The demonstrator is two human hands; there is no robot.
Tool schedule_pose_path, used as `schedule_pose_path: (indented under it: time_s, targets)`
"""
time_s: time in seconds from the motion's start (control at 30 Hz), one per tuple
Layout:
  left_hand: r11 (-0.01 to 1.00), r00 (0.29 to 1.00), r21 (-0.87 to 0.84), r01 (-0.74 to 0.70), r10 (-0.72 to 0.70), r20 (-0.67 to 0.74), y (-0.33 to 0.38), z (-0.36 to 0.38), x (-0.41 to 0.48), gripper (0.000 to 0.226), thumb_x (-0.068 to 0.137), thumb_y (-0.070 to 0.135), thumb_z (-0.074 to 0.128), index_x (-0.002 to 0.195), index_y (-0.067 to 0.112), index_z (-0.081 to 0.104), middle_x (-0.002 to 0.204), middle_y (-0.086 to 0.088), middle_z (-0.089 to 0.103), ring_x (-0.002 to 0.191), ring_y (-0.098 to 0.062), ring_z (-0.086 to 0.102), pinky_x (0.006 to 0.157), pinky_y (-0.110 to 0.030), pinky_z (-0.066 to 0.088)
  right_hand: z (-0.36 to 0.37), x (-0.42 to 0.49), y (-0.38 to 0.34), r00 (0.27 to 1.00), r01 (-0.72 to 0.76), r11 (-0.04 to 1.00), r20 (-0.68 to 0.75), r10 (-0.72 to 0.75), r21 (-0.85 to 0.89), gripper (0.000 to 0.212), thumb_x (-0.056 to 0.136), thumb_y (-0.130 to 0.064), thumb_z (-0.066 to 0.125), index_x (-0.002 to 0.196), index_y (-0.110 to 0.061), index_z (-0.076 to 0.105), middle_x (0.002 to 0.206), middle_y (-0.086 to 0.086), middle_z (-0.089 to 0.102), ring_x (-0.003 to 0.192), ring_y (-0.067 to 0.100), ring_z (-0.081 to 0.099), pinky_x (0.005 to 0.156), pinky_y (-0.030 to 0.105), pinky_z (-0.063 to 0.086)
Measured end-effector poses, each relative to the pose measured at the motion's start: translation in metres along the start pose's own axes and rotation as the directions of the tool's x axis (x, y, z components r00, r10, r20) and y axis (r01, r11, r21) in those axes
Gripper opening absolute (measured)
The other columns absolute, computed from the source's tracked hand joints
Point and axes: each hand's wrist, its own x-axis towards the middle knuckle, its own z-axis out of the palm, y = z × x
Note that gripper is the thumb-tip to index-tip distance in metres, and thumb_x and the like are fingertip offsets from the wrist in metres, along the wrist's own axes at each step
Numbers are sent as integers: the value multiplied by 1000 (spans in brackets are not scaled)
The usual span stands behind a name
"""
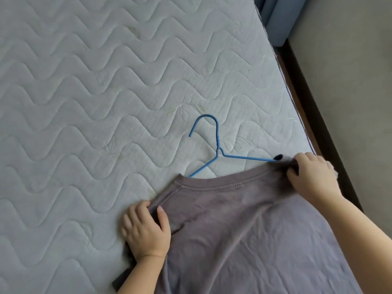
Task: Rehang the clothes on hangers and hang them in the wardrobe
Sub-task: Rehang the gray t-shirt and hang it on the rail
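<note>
Shirt [244, 219] over hanger [218, 145], L hand [146, 230], R hand [314, 177] gripping.

A pale quilted mattress [84, 92] with wavy stitching and a few faint yellowish marks fills most of the view. A dark brown strip [314, 107] borders its right edge, beside grey-beige floor [350, 71]. Something blue [275, 20] stands at the top right.

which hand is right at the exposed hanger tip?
The right hand: it pinches the shirt shoulder right at the hanger end. The left hand grips the other shoulder, apart from any visible wire.
</note>
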Motion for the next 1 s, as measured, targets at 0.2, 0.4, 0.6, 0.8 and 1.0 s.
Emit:
schedule_pose_path:
  time_s: [0.2,0.4,0.6,0.8,1.0]
  targets:
    - [998,988,-14,-66,68,141,2,-22,4,44,79,43,41,88,4,59,80,-22,61,73,-40,58,59,-41,45,8,-70,50,992,-16,985,124,-6,170,12,88,-19,52,77,-14,49,90,13,61,92,33,56,69,33,34]
    - [979,913,-53,-198,204,353,-26,-71,-23,27,89,24,53,87,-2,60,87,-26,59,85,-42,57,71,-46,48,3,-179,75,979,-202,858,134,157,473,22,82,-8,61,65,-19,53,80,8,60,82,29,55,67,35,40]
    - [995,880,-77,-58,87,466,-66,-173,-100,16,90,22,52,77,12,52,97,-19,59,96,-36,53,73,-39,41,-15,-303,74,963,-269,735,179,201,622,16,78,-1,64,66,-6,55,69,12,63,72,29,57,63,36,36]
    - [972,900,-219,91,14,437,-95,-279,-184,21,85,25,62,67,17,54,72,-5,59,76,-27,58,61,-31,37,-51,-383,80,968,-245,724,201,148,645,12,84,-5,59,72,-8,57,65,-6,55,71,22,52,60,32,34]
    - [923,915,-328,200,-57,398,-117,-337,-269,29,84,30,62,63,12,52,61,-3,57,63,-20,55,55,-28,37,-95,-412,94,980,-28,830,177,-86,557,11,82,-10,65,76,-17,59,71,-2,61,74,22,56,67,32,40]
